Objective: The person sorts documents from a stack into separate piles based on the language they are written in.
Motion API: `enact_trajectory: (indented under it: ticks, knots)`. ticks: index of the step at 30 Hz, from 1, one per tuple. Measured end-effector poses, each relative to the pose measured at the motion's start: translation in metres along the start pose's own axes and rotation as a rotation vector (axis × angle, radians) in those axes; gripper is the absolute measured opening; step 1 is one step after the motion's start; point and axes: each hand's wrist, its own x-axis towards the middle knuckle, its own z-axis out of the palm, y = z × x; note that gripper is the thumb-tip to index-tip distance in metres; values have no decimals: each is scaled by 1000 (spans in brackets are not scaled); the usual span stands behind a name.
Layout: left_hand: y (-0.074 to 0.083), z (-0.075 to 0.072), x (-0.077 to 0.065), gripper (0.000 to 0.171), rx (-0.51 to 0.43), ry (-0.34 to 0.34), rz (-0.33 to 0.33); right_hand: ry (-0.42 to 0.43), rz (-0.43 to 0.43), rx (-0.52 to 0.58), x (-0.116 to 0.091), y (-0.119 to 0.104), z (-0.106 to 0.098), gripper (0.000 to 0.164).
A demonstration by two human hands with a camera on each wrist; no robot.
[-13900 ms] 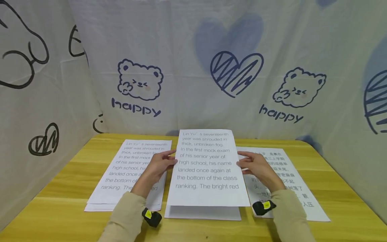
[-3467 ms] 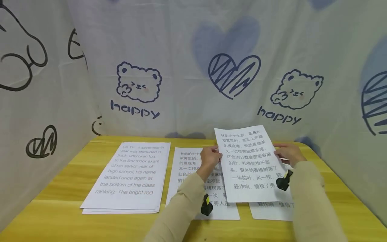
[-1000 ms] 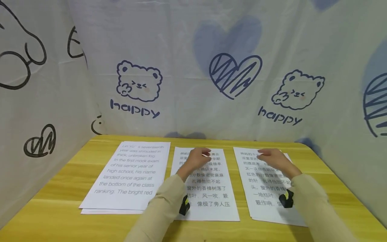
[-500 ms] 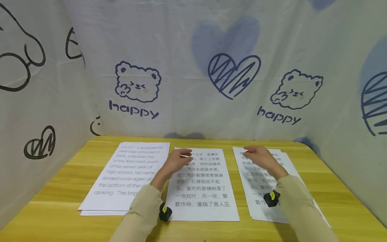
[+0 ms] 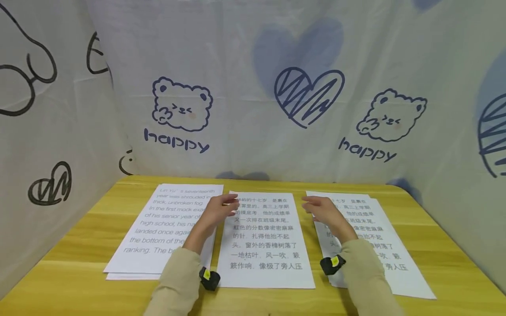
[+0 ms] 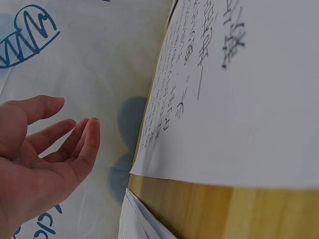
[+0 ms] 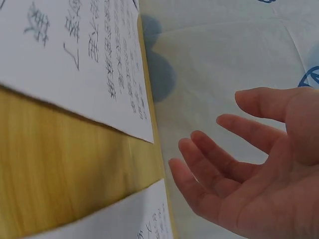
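Observation:
Three sets of printed sheets lie side by side in the head view. The middle sheet [image 5: 272, 278] bears Chinese text. My left hand [image 5: 215, 213] hovers at its left edge with fingers loosely bent and holding nothing, partly over the left stack of English pages [image 5: 136, 261]. Past the sheet's right edge, my right hand [image 5: 326, 215] is also bare, its fingers spread apart above the right stack of Chinese pages [image 5: 413, 283]. Both wrist views show air between thumb and fingers of the left hand [image 6: 55, 149] and the right hand [image 7: 249, 164].
The yellow wood-grain table [image 5: 71, 245] carries all the paper. A pale cloth [image 5: 245, 105] with blue hearts and bear drawings hangs behind it and along the sides. The left and right stacks have slightly uneven edges, and narrow strips of tabletop separate the papers.
Earlier both hands held an English sheet over the middle, later a Chinese sheet, which now lies on the right stack. Both emptied hands have since moved left, to either side of the middle sheet.

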Motion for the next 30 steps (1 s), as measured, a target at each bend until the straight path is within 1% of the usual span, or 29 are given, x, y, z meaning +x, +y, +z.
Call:
enact_trajectory:
  ticks: [3,6,9,12,14,18,22,23,24,25,26,27,29,30]
  knots:
    - [-2,-3,1,44,21,20,-23,-10,11,69,2,-1,5,47]
    - [-6,-5,1,43,31,66,-52,-11,44,123,4,0,10,47]
    - [-11,-6,1,42,42,104,-69,4,75,110,7,4,14,46]
    - [-15,-8,1,41,50,113,-90,11,114,78,7,7,16,45]
    - [-16,-9,2,41,67,98,-111,5,143,58,6,8,16,45]
    - [-18,-9,2,42,115,29,-175,-14,194,30,5,12,14,46]
    - [-20,-10,0,48,157,-18,-226,-54,197,-8,5,16,15,49]
    - [-21,-11,0,50,170,-28,-230,-64,199,-23,5,16,15,48]
    - [-22,-12,1,53,183,-37,-231,-76,197,-43,5,16,16,47]
    - [-23,-13,1,51,193,-49,-228,-88,194,-63,6,16,16,43]
    - [-24,-15,2,52,204,-61,-228,-97,186,-86,6,16,17,38]
    - [-25,-16,2,49,217,-75,-225,-100,179,-107,6,16,18,32]
    - [-27,-18,3,29,252,-91,-213,-118,157,-140,7,16,20,19]
    - [-28,-19,4,19,259,-93,-210,-128,144,-150,8,16,20,20]
